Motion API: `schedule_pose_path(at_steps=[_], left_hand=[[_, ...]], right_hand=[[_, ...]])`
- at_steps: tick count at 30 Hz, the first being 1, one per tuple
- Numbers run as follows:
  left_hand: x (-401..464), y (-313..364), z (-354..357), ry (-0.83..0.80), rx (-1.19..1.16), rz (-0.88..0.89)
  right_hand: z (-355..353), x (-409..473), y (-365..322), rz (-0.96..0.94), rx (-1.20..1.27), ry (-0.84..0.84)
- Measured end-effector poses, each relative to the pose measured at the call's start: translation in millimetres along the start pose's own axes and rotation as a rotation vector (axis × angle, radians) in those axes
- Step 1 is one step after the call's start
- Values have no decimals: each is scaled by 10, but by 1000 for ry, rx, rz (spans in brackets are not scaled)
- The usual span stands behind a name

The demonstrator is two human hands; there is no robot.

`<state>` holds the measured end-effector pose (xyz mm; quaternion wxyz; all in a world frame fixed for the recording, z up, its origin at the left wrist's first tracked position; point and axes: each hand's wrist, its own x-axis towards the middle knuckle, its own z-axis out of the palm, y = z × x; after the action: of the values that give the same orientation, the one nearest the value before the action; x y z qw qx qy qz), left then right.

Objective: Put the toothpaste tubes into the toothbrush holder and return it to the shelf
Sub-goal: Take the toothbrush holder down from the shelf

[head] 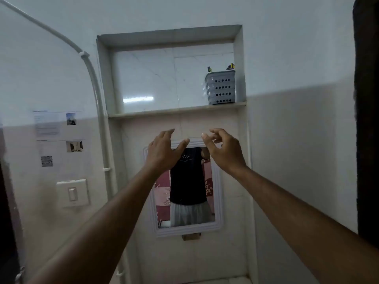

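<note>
A grey perforated toothbrush holder [221, 88] stands upright at the right end of the recessed wall shelf [155, 114]. Dark and coloured tips [231, 66] stick out of its top; I cannot tell which are toothpaste tubes. Both arms are raised in front of the wall below the shelf. My left hand [163, 152] is empty with fingers spread. My right hand [222, 149] is empty too, fingers loosely curled and apart. Both hands are below and left of the holder, touching nothing.
A white-framed mirror [218, 201] hangs below the shelf, behind my hands. A white pipe [98, 103] runs down the wall on the left, beside a light switch [72, 193] and stuck-on papers [49, 128]. A dark edge [367, 119] borders the right.
</note>
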<state>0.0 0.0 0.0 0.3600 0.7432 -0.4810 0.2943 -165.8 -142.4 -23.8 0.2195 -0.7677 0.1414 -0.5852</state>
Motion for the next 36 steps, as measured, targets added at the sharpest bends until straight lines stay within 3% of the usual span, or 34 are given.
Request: schedule_pose_path(at_steps=[6,15,24,36], left_hand=[[262,130,280,18,-25,5],[1332,346,559,226,34,85],[1937,455,1014,66,145,-19],[2008,351,1230,136,113,0]], right_hand=[[-199,312,245,69,16,80],[-350,1308,508,15,-68,155],[-150,2010,620,21,-136,167],[115,2469,707,111,-122,180]])
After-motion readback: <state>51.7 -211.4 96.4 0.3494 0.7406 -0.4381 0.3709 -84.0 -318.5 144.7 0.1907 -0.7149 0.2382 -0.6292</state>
